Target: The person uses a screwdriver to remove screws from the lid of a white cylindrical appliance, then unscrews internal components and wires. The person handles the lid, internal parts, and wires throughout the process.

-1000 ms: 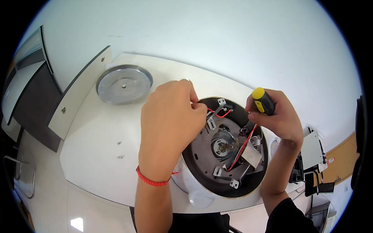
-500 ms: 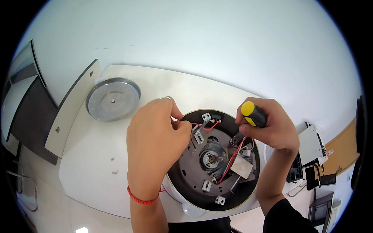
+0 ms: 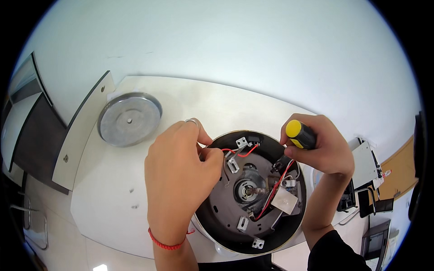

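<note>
An opened round appliance housing (image 3: 205, 217) with a dark inner wall stands at the table's front edge. Inside are a grey metal base (image 3: 224, 196), metal brackets (image 3: 242, 223), a square pale plate (image 3: 284, 200) and red wires (image 3: 274, 192). My left hand (image 3: 183, 176) is closed in a pinch at the housing's left rim. One red wire (image 3: 244, 154) runs toward those fingers, which hide what they hold. My right hand (image 3: 323, 147) grips a screwdriver (image 3: 302, 134) by its black and yellow handle over the right rim; its shank and tip are hidden.
A shallow round metal cover (image 3: 131, 119) lies on the white table (image 3: 108, 185) at the back left. An upright board (image 3: 86, 131) edges the table's left side, and a wall (image 3: 226, 49) rises behind. Further right are a black chair (image 3: 375, 203) and office equipment.
My view has shifted slightly, so the housing appears a little lower and to the right. Both hands keep the same grips; my right hand and the screwdriver sit slightly further right.
</note>
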Available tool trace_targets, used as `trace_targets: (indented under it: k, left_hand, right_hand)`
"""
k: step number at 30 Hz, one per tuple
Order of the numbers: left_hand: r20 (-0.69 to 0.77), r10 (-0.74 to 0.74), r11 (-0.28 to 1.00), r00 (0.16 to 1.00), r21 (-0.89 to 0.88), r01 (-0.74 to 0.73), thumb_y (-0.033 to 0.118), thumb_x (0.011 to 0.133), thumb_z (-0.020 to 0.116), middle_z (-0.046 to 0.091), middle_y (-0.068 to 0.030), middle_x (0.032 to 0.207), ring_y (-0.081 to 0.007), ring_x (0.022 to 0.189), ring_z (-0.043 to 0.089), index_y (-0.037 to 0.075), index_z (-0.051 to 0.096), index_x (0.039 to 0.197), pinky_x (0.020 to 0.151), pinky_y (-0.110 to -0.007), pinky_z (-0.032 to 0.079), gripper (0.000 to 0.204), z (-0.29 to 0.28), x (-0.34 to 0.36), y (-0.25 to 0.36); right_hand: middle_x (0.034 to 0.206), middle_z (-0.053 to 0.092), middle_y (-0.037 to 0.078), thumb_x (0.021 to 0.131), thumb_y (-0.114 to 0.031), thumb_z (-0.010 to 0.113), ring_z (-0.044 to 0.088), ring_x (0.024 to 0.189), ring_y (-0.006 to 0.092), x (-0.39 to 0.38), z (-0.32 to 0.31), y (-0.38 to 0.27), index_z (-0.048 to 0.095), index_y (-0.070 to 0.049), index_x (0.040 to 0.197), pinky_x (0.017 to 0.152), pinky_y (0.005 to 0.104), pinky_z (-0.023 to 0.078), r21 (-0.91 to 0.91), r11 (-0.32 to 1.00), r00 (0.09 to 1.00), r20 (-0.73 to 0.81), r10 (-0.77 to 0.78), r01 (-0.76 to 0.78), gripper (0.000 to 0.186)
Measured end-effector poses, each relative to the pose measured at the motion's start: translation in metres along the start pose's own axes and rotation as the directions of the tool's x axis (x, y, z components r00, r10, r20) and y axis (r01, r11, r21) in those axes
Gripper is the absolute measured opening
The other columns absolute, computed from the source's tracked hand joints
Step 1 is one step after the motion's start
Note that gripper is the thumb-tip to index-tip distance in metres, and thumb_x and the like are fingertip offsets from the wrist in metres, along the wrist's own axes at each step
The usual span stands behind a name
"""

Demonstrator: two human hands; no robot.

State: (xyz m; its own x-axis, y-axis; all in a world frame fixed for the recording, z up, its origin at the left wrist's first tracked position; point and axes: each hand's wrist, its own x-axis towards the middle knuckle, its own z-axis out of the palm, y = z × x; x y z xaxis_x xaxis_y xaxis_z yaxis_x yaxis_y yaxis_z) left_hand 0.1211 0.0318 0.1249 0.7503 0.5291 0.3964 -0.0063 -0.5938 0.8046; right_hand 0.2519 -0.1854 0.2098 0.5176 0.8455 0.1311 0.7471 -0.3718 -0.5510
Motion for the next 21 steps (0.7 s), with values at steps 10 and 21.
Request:
trace_targets:
  k: [10,21]
  left_hand:
    - [-0.007,0.111,0.994,0.994,-0.007,-0.111,0.000,0.080,0.066,0.065,-0.0121,0.076,-0.0317,0.068,0.063,0.000,0.075,0.092,0.062,-0.041,0.047,0.015,0.001,-0.001,-0.006]
    - [-0.079,0.102,0.991,0.992,0.099,-0.094,-0.004,0.082,0.064,0.065,-0.0143,0.077,-0.0345,0.069,0.063,-0.002,0.074,0.089,0.062,-0.042,0.048,0.013,0.008,-0.007,0.007]
  right_hand:
    - [0.075,0.062,0.007,0.084,-0.006,0.077,0.053,0.064,0.0152,0.001,-0.005,0.000,0.064,-0.001,0.099,0.063,0.0293,0.045,-0.066,0.998,0.999,0.051,0.002,0.001,0.020]
    - [0.086,0.064,0.004,0.082,0.003,0.072,0.057,0.077,0.0113,0.001,-0.005,0.000,0.065,-0.002,0.098,0.072,0.0271,0.048,0.107,0.992,0.997,-0.044,-0.064,0.068,0.018]
